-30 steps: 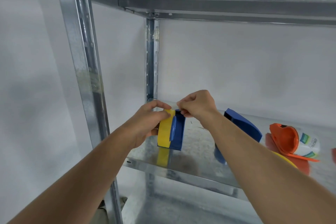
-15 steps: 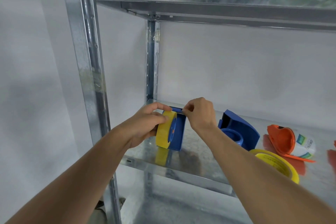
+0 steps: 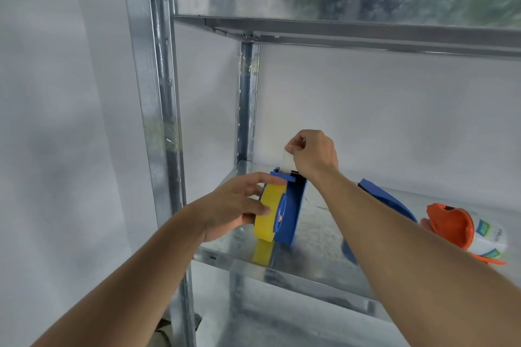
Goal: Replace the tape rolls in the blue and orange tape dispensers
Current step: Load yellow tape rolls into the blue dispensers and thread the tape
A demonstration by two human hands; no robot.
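A blue tape dispenser point(image 3: 293, 211) stands upright on the metal shelf point(image 3: 315, 259) with a yellow tape roll point(image 3: 267, 211) mounted on its left side. My left hand point(image 3: 239, 205) grips the roll and dispenser from the left. My right hand point(image 3: 313, 153) pinches the clear tape end point(image 3: 287, 162), held up above the dispenser's toothed cutter. A second blue dispenser part point(image 3: 386, 203) lies behind my right forearm. An orange dispenser point(image 3: 454, 224) holding a white labelled roll point(image 3: 490, 236) lies at the right.
The shelf's front left upright point(image 3: 158, 121) stands just left of my left hand. A back upright point(image 3: 248, 98) rises behind the dispenser. The upper shelf point(image 3: 338, 8) hangs overhead. A white wall closes the back.
My right hand has risen from the dispenser's top, drawing a strip of clear tape upward. The view has tilted up; the loose yellow roll seen before is now hidden by my right arm.
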